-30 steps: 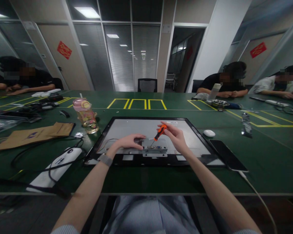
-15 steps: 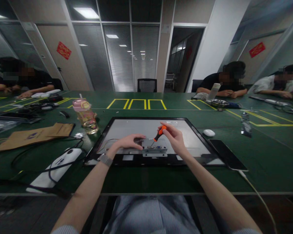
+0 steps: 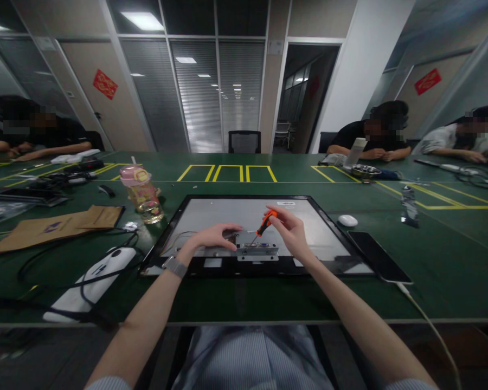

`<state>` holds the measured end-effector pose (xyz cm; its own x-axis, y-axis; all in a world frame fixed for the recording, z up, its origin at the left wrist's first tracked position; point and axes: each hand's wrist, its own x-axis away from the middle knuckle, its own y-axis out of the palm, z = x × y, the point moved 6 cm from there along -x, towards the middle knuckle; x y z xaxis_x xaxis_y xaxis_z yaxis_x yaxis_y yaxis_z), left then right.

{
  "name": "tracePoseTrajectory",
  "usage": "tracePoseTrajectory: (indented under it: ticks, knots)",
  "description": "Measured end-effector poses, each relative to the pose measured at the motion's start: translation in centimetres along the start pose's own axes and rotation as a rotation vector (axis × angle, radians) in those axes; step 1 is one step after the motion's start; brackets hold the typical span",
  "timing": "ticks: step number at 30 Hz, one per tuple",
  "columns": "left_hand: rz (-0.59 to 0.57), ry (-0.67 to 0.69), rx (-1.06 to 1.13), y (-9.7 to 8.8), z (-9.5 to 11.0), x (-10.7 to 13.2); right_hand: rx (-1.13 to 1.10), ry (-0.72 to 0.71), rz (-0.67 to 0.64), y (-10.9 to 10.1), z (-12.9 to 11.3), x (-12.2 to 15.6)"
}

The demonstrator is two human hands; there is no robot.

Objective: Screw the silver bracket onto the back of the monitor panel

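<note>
A flat monitor panel [image 3: 309, 230] lies face down on the green table, with a small metal connector bracket [image 3: 257, 250] near its front edge. My right hand [image 3: 290, 230] is closed round an orange-handled screwdriver [image 3: 265, 222], its tip slanting down toward the bracket. My left hand [image 3: 213, 237] rests flat on the panel just left of the bracket, fingers stretched out and touching the metal. A watch sits on my left wrist.
A pink bottle [image 3: 140, 193] stands left of the panel, beside brown paper envelopes [image 3: 57, 223], black cables and a white device [image 3: 90, 273]. A white mouse [image 3: 347, 220] and a dark phone [image 3: 377, 256] lie to the right. Other people sit at the table's far left and far right.
The screwdriver handle has dropped slightly lower and my right hand has shifted a little toward the bracket. My left hand has stayed in place.
</note>
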<state>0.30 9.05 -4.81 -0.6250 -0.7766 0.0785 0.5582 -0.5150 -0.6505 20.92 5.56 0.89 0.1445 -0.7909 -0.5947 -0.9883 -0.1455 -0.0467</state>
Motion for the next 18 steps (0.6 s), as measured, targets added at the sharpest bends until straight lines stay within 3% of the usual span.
tracePoseTrajectory:
  ticks: [4,10,16,18]
  knots:
    - [0.001,-0.005,0.002,0.0,0.0,0.0,0.114,-0.044,0.050,-0.7,-0.2,-0.3]
    - [0.005,-0.005,0.000,0.0,0.1,0.0,-0.016,-0.012,-0.128,0.1,-0.3,-0.4]
    - [0.015,0.014,0.010,0.0,0.2,-0.1,0.298,-0.156,0.092,-0.6,-1.2,-0.1]
    - [0.016,0.013,0.016,0.0,0.2,-0.1,0.330,-0.186,0.081,-0.4,-1.6,0.1]
